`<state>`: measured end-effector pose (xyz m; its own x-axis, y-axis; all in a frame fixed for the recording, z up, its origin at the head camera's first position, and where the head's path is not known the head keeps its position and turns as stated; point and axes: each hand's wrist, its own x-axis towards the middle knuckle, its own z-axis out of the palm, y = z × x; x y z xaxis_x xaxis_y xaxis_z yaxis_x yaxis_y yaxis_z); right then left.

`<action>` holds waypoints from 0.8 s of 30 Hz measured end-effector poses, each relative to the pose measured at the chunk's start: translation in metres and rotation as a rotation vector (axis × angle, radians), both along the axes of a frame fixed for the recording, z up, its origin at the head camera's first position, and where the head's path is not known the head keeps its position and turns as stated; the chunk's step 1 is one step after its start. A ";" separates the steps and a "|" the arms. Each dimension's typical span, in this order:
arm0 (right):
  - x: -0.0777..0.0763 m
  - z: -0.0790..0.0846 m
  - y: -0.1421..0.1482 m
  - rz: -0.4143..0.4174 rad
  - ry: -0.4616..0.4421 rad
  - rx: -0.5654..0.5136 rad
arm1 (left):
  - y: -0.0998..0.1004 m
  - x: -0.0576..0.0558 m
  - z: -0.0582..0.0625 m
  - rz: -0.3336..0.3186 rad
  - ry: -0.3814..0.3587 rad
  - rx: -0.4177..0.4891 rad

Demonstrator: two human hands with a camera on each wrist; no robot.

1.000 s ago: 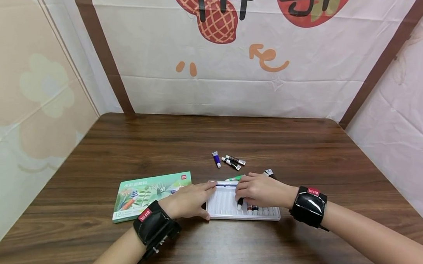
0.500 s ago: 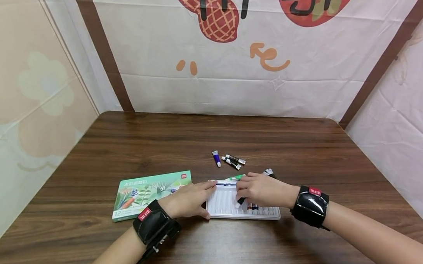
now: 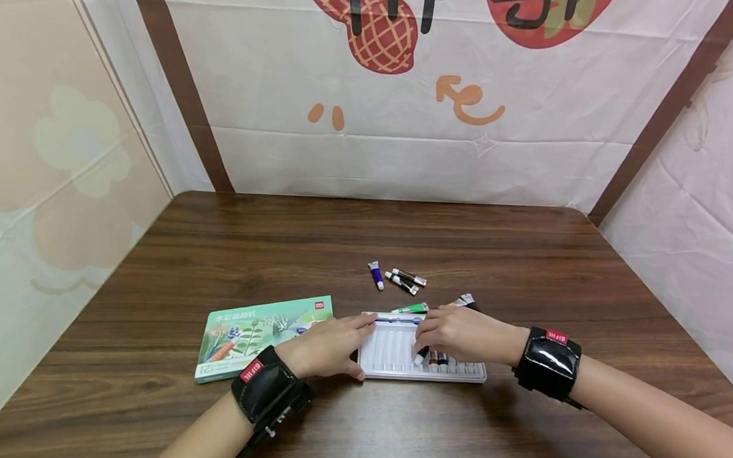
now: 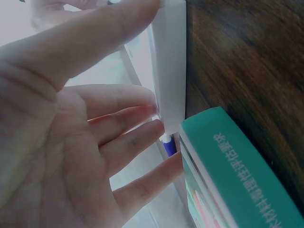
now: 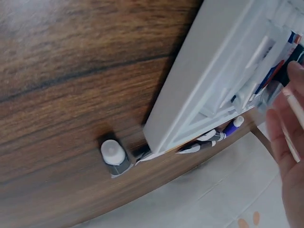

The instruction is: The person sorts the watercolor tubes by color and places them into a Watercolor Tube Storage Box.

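In the head view, a white ribbed paint tray (image 3: 385,346) lies on the table. My left hand (image 3: 328,348) rests against its left end, thumb at the front corner and fingers at the back. Those fingers look straight in the left wrist view, touching the tray's side wall (image 4: 171,66). Above the tray's middle, my right hand (image 3: 458,333) pinches a dark paint tube (image 3: 423,353), tilted, white cap toward the near left. A brown-red tube (image 3: 433,359) and a dark blue tube (image 3: 442,360) lie in the slots beside it. My right hand hides part of the tray.
Left of the tray lies a green paint box (image 3: 249,337). Behind the tray are a purple-blue tube (image 3: 376,276) and two dark tubes (image 3: 405,281). A green tube (image 3: 412,309) touches or nears the back edge. Another dark tube (image 5: 116,159) lies past the right hand.
My right hand has shifted slightly rightward over the tray, and the dark tube in it has turned from nearly lengthwise to a slant. My left hand and the tray stay put.
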<state>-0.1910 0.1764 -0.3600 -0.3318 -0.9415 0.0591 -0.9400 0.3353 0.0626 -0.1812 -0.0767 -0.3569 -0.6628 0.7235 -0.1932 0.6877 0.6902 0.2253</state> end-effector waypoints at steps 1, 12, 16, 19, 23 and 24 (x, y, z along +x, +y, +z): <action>0.000 0.000 0.000 0.006 -0.004 -0.007 | 0.000 0.000 0.000 0.002 -0.004 -0.002; 0.000 -0.005 0.007 0.064 -0.139 -0.076 | 0.000 0.002 0.000 0.006 -0.008 0.016; -0.001 -0.004 0.006 0.055 -0.152 -0.095 | 0.000 0.002 -0.001 0.006 -0.012 0.022; 0.001 -0.003 0.003 0.037 -0.101 -0.070 | 0.001 0.001 -0.001 0.002 -0.010 0.017; 0.004 0.001 -0.003 0.000 -0.056 0.003 | 0.001 0.000 0.000 -0.003 0.000 0.013; 0.004 0.001 -0.004 -0.007 -0.053 0.018 | 0.001 0.000 0.000 -0.003 0.001 0.014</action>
